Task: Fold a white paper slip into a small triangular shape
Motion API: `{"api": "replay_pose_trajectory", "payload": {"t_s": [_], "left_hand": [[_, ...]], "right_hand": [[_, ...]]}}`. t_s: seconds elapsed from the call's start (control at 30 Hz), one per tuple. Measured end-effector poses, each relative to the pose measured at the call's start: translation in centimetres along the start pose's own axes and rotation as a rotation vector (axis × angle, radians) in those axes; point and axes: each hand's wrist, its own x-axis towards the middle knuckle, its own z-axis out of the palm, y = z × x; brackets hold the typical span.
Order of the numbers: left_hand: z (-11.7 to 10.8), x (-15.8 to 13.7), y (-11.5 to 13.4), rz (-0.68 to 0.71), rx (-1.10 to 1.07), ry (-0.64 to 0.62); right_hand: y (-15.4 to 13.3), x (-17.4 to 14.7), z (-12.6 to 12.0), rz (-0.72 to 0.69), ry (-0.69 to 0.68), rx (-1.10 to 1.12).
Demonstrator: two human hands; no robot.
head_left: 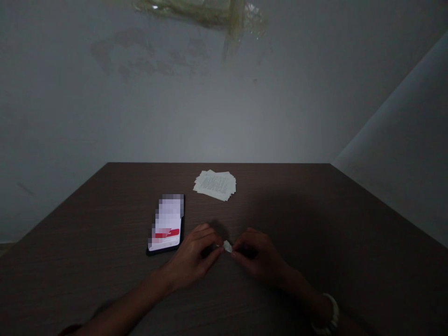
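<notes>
A small whitish piece of paper (227, 246) shows between my two hands, low over the table. My left hand (195, 254) pinches its left side between thumb and fingertips. From the other side, my right hand (259, 254) has thumb and forefinger closed on its right edge. Part of the paper is hidden by the fingertips, and its folds are too small to make out. Beyond the hands lies an untidy stack of printed paper sheets (215, 185). A lit phone (166, 224) rests just left of my left hand, its screen partly blurred.
The dark brown wooden table (87, 224) reaches back to a grey wall (224, 116). Yellowish tape (210, 14) sticks to the wall high up. A slanted pale surface (402, 140) borders the table on the right. A light bracelet (331, 312) circles my right wrist.
</notes>
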Motion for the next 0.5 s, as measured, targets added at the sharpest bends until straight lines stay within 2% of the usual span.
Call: {"api": "replay_pose_trajectory", "payload": {"t_s": [0.5], "left_hand": [[0.09,0.00,-0.22,0.001,-0.025,-0.012]], "right_hand": [[-0.33,0.04,0.28,0.036,0.016,0.009]]}}
